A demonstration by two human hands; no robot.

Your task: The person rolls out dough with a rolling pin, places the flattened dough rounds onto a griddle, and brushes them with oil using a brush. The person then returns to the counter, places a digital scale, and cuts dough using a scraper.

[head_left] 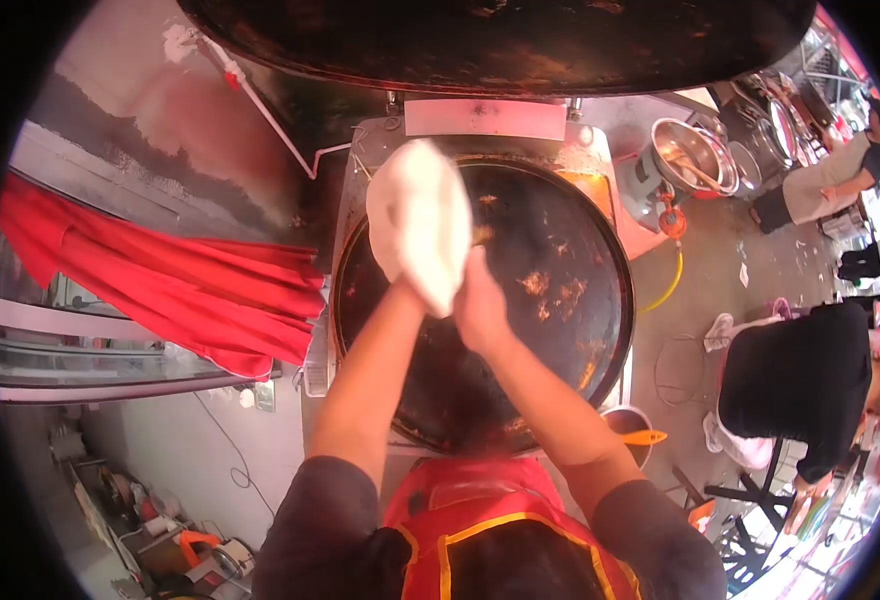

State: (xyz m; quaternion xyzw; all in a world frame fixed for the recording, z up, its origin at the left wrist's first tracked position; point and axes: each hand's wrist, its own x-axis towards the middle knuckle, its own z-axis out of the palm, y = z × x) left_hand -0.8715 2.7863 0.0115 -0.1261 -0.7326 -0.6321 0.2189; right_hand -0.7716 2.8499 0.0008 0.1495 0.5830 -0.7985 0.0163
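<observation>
A flattened sheet of pale dough (418, 220) is held up in front of me, standing steeply above the round black griddle (560, 320). My left hand (417, 297) is behind the lower end of the dough and carries it; the fingers are hidden by the sheet. Against the dough's lower right edge lies my right hand (481, 303), with its thumb side up. It is smeared by motion, and whether its fingers grip the edge is unclear. Scorched brown residue marks the griddle's surface.
The griddle's raised dark lid (500, 50) hangs over the far side. Red cloth (190, 285) drapes at left. On the right are a metal bowl (682, 150), a gas cylinder valve (673, 222) with a yellow hose, a pot with an orange-handled tool (645, 437), and people (795, 370).
</observation>
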